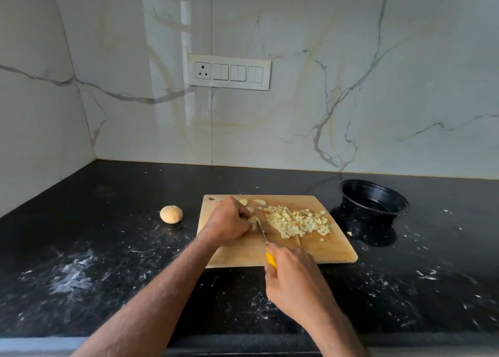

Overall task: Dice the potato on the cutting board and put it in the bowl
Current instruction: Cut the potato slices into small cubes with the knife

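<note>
A wooden cutting board (324, 251) lies on the black counter. On its far right part sits a heap of diced potato (295, 221). My left hand (229, 221) curls over a pale potato piece (252, 219) near the board's far left and holds it down. My right hand (293, 278) grips the yellow handle of a knife (261, 231) whose thin blade stands on the board right beside the held piece. A few potato slices (259, 201) lie at the board's far edge. The black bowl (374, 200) stands right of the board, looking empty.
A whole unpeeled potato (171, 214) rests on the counter left of the board. One small potato bit (349, 233) lies between board and bowl. White specks and smears dot the black counter (108, 248). A marble wall with a switch panel (229, 72) rises behind.
</note>
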Tool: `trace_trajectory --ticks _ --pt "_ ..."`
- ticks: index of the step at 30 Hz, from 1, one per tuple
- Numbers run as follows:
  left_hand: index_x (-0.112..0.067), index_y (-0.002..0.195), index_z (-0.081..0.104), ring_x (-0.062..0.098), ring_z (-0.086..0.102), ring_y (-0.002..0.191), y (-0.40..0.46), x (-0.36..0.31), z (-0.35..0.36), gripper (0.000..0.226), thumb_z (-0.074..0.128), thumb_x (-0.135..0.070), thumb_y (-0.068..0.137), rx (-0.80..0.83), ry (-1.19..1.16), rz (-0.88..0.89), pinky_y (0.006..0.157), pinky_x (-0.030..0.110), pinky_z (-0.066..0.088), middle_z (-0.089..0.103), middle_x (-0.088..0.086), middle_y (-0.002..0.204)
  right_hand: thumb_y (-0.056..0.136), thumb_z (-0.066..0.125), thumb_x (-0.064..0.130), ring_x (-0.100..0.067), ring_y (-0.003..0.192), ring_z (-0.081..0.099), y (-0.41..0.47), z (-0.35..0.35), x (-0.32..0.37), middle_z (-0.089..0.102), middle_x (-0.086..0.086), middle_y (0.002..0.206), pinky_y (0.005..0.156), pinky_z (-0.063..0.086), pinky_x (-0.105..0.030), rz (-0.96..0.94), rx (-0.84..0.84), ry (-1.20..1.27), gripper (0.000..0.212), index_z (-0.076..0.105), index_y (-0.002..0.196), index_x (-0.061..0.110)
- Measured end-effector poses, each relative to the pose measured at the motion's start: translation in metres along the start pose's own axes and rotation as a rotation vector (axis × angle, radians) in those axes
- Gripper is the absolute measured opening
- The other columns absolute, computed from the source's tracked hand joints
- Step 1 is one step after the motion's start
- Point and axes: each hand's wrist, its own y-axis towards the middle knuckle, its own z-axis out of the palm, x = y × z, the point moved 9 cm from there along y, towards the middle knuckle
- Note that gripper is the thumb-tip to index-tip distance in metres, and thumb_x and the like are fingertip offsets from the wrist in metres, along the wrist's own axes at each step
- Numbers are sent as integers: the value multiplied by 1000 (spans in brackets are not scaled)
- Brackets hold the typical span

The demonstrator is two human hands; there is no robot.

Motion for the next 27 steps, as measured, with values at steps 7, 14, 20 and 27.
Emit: trace_trajectory --ticks 7,14,20,27 --pt "-15 105 80 6 63 74 1 2 -7 31 89 -20 76 -1 55 18 59 10 45 72 -10 85 96 62 26 1 64 54 8 -11 -1 74 11 103 56 35 6 26 -112 58 42 61 138 24" --pt "-16 100 82 7 67 82 3 6 -9 27 89 -19 75 22 35 14 77 24 58 76 -5 92 98 60 30 0 59 53 27 1 8 68 10 83 49 38 -5 22 -96 43 40 59 137 25" --pt "-15 97 82 4 64 79 6 9 -8 24 90 -17 74 11 26 -8 66 13 45 74 -7 88 98 59 27 -5 73 68 31 12 10 73 6 94 62 51 -10 18 -83 -12 42 57 140 23" --pt "-14 100 81 5 64 80 6 9 -5 23 86 -12 78 -18 33 -37 64 10 45 76 -4 98 100 59 26 -11 97 66 25 10 9 72 5 109 77 51 -18 15 -67 2 41 55 141 21"
